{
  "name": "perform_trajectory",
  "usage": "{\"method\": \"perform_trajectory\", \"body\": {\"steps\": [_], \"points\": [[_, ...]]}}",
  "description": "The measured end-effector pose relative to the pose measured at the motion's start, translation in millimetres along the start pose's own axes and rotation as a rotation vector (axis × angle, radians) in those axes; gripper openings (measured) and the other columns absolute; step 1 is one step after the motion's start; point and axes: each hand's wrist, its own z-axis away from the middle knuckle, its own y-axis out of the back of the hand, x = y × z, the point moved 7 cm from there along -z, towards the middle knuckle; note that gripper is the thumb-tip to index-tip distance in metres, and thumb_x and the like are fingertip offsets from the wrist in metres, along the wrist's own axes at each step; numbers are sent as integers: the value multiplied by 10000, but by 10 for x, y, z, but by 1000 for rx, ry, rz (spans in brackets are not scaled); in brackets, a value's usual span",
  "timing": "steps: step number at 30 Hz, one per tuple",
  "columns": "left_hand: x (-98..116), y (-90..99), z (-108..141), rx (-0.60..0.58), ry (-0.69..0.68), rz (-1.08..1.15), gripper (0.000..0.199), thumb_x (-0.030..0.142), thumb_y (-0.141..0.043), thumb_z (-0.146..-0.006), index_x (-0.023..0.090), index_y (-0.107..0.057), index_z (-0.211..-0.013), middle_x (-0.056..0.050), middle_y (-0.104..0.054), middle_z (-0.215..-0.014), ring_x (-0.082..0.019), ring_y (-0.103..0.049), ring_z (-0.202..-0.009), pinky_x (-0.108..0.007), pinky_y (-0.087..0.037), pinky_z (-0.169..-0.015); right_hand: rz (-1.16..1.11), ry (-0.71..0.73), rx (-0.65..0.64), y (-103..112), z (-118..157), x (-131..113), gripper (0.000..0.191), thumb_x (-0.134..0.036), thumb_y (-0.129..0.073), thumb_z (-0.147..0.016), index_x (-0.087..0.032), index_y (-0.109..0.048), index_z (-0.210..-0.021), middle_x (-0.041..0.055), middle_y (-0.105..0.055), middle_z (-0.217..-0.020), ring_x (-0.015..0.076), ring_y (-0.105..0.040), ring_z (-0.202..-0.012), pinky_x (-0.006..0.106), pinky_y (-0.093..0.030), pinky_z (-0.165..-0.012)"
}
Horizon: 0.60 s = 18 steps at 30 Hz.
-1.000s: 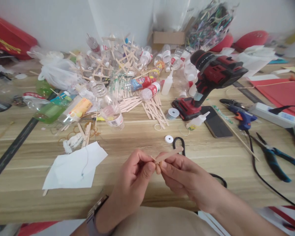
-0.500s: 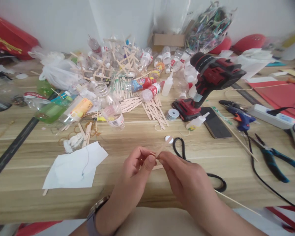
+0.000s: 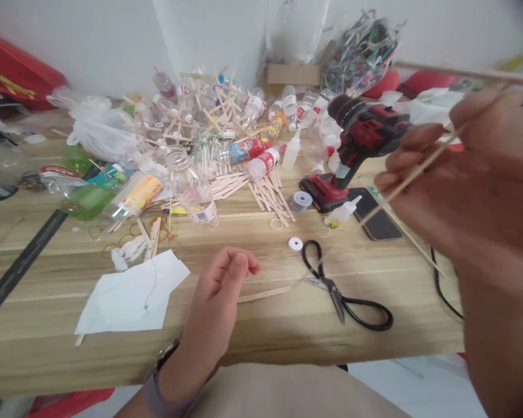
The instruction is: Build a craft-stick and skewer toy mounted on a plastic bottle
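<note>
Bench of pale wood is the biggest thing, with a messy heap of bottles and sticks at the back. Near it a red drill stands up. The right hand looks huge and blurry (it is close to the camera). It has just swung up and off to the right, so the two hands no longer work at one spot, and the scissors are now in plain view. The left hand stays low, fingers curled in under the thumb; I see nothing in them. The black scissors lie open on the bench. Next comes a thin stick: the right fingers grip it, and it slants across the palm, up above the bench. (A blurry bar shows above; I cannot tell if it is held.) A flat stick lies just beside the left hand. Smallest is a white disc near the scissors.
</note>
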Motion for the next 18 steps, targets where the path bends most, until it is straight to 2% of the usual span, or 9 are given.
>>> {"method": "perform_trajectory", "body": {"steps": [2, 3, 4, 6, 7, 10, 12, 15, 18], "points": [[133, -17, 40, -10, -79, -222, 195, 367, -519, -963, 225, -650, -943, -8, -686, -961, -164, -598, -972, -249, -433, -859, -462, -155, 147, -109, -24, 106, 304, -301, -448, -1001, -318, -636, -763, -49, -577, -797, 136, -524, -696, 306, -410, -642], [212, -23, 56, -1, -128, -331, 193, 353, -508, -967, 233, -642, -1036, -18, -689, -1067, -172, -594, -1058, -254, -427, -899, -616, -236, 168, -257, 9, 185, 325, -241, -466, -992, -286, -631, -716, -51, -485, -686, 110, -417, -565, 271, -385, -579], [295, -29, 71, 13, -185, -425, 216, 337, -495, -969, 236, -621, -1113, -29, -676, -1159, -179, -580, -1129, -261, -418, -935, -694, -320, 167, -434, 70, 276, 290, -229, -514, -976, -261, -648, -720, -53, -417, -639, 103, -358, -535, 246, -371, -554], [412, -54, 90, 23, -260, -563, 266, 311, -472, -971, 228, -575, -1202, -48, -664, -1219, -185, -581, -1168, -269, -420, -947, -767, -383, 78, -807, 232, 414, 152, -244, -654, -893, -240, -670, -742, -48, -454, -640, 105, -380, -582, 226, -373, -554], [428, -70, 93, 7, -261, -609, 268, 299, -456, -972, 220, -569, -1202, -50, -688, -1155, -181, -619, -1101, -264, -443, -901, -795, -405, -10, -992, 331, 481, 120, -309, -714, -848, -238, -674, -759, -46, -481, -644, 107, -400, -606, 224, -385, -574], [342, -91, 110, -77, -167, -687, 228, 286, -396, -979, 212, -605, -1028, 5, -677, -764, -158, -652, -718, -239, -455, -651, -830, -521, -185, -1319, 652, 741, 267, -475, -769, -768, -231, -684, -836, -39, -505, -653, 126, -427, -611, 250, -376, -526], [263, -54, 154, -96, -112, -713, 254, 307, -372, -983, 219, -597, -905, 35, -588, -621, -147, -583, -572, -236, -412, -559, -849, -589, -251, -1342, 803, 906, 300, -467, -805, -733, -209, -706, -851, -26, -574, -702, 110, -446, -623, 246, -400, -563], [156, 52, 253, -74, -44, -726, 266, 359, -360, -988, 225, -581, -925, 47, -545, -607, -145, -539, -548, -236, -392, -549, -824, -677, -225, -1149, 898, 1129, 354, -385, -862, -678, -193, -737, -948, -11, -662, -753, 81, -493, -616, 220, -418, -613], [30, 92, 347, -125, 41, -756, 299, 384, -328, -995, 229, -555, -877, 42, -532, -612, -151, -518, -555, -249, -384, -568, -781, -758, -251, -979, 949, 1228, 416, -462, -816, -731, -174, -724, -1017, 21, -700, -766, 97, -567, -611, 229, -434, -597]]}}
